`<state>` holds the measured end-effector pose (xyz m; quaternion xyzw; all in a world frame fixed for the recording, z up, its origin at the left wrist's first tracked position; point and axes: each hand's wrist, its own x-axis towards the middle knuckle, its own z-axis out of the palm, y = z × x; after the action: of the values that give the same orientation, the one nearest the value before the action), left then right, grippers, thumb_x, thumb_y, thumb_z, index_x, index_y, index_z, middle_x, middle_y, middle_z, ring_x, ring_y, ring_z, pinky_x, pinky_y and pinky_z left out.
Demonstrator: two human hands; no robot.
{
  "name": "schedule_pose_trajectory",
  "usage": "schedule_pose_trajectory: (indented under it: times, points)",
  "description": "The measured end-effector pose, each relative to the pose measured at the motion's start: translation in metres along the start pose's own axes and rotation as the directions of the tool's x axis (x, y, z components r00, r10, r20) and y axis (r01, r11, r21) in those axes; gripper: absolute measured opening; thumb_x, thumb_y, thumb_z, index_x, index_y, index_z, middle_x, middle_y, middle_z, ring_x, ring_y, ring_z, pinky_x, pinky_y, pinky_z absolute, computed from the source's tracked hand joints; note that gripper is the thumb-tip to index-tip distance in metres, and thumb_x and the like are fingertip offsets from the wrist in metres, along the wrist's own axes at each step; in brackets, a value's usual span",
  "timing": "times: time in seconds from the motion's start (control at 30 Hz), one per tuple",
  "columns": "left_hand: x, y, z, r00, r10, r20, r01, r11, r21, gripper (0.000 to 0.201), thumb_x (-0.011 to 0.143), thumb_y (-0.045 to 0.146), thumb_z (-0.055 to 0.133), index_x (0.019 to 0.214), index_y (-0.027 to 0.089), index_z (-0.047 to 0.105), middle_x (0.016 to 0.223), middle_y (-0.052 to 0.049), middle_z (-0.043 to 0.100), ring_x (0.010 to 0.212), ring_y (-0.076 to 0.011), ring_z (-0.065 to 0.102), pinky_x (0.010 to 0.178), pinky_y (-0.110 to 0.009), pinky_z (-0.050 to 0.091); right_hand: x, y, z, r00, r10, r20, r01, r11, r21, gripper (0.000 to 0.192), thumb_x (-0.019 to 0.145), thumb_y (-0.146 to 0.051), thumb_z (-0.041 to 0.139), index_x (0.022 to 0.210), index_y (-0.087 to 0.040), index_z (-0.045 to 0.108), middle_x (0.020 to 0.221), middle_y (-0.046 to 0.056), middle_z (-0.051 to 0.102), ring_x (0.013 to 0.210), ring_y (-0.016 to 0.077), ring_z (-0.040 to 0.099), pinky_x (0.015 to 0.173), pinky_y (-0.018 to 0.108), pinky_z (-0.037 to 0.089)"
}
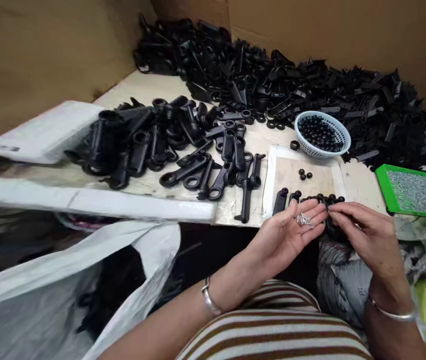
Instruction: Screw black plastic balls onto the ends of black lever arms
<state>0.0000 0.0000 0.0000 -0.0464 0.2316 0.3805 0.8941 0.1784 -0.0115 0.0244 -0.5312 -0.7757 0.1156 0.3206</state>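
My left hand (288,232) is turned palm up, with several small silver metal pins (303,219) lying across its fingers. Close to its fingertips, my right hand (368,230) is pinched, thumb against forefinger. Whatever sits in that pinch is too small to make out. Just beyond both hands, a row of black plastic handle-like parts (280,201) lies along the front edge of a pale square mat (276,167), partly covered by my fingers. A few black round caps (302,174) rest on the mat.
A blue-white basket (342,150) holds black round caps. The green tray (390,197) at right contains many silver pins. Black parts form a pile (153,132) at left and a larger heap (273,85) behind. A white sack (153,245) hangs open below the table's front edge.
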Motion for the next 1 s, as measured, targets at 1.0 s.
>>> schedule_pose_trajectory:
  times: [1.0]
  points:
    - [0.001,-0.001,-0.009,0.998,-0.014,0.068,0.011,0.998,0.054,0.034,0.102,0.029,0.044,0.102,0.007,0.070,0.101,-0.013,0.071,0.094,-0.0169,0.068,0.102,-0.035,0.045,-0.002,0.002,0.012,1.000,0.013,0.003,-0.013,1.000,0.014,0.010,0.088,-0.018,0.061,0.091,-0.021,0.070,0.087,0.004,0.069,0.082,0.0145,0.066,0.073,0.028,0.054]
